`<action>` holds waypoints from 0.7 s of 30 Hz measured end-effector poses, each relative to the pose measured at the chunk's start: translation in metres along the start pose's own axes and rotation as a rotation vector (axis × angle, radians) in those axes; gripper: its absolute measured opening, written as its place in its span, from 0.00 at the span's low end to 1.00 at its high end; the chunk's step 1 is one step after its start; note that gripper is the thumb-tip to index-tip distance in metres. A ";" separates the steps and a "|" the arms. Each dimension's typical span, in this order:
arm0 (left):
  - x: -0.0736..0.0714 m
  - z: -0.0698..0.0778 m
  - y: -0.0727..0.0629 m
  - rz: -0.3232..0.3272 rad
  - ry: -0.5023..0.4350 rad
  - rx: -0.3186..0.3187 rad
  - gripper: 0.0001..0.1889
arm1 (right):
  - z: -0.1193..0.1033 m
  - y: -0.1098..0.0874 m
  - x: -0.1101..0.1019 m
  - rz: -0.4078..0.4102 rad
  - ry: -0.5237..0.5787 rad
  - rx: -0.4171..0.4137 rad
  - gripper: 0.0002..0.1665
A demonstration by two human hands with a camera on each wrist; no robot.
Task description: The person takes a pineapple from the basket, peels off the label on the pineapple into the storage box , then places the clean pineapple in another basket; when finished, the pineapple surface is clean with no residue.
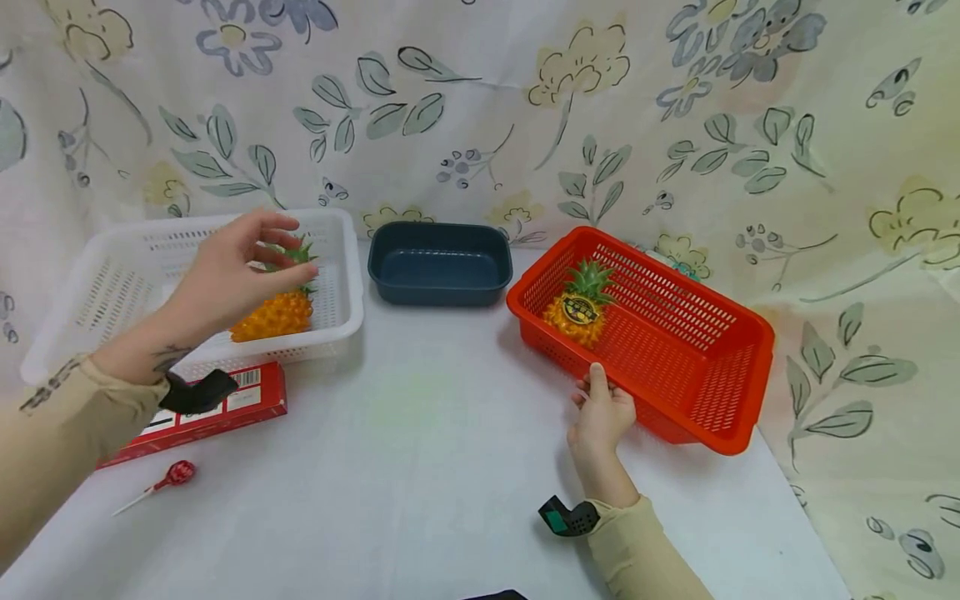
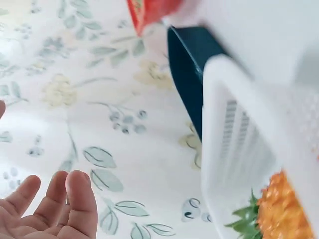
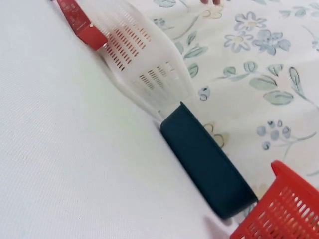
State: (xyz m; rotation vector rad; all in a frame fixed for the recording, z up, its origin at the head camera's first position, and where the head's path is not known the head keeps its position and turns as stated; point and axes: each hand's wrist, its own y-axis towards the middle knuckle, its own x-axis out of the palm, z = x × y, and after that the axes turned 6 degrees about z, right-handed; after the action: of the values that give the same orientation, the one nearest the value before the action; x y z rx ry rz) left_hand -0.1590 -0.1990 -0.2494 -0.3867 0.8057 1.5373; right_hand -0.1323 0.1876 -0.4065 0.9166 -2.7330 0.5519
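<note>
On the left of the table [image 1: 420, 450], a red lollipop [image 1: 181, 472] lies in front of a red box [image 1: 258, 400], itself just before a white basket [image 1: 112, 283]. Above the first pineapple [image 1: 277, 317], inside that basket, hovers the left hand [image 1: 243, 258], its fingers loosely bent, thumb apart. Next stands a dark blue tray [image 1: 442, 295]. Farther right, the second pineapple [image 1: 576, 315] rests in the left end of a red basket [image 1: 697, 367]; the right hand [image 1: 603, 421] pinches its near rim between thumb and curled fingers.
</note>
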 end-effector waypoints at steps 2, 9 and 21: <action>0.001 -0.002 -0.018 0.091 -0.067 0.033 0.24 | 0.000 0.000 0.000 -0.001 -0.003 -0.001 0.13; 0.012 -0.022 -0.074 0.308 -0.364 0.080 0.19 | 0.001 0.001 -0.001 0.005 -0.019 0.016 0.15; 0.058 -0.068 -0.121 0.543 -0.770 -0.303 0.06 | -0.002 -0.001 -0.001 0.001 -0.038 0.039 0.16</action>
State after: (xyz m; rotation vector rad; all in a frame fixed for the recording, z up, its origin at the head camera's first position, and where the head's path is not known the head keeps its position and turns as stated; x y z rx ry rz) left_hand -0.0657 -0.2085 -0.3671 0.2415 0.0568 2.1139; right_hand -0.1312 0.1882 -0.4045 0.9440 -2.7654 0.5959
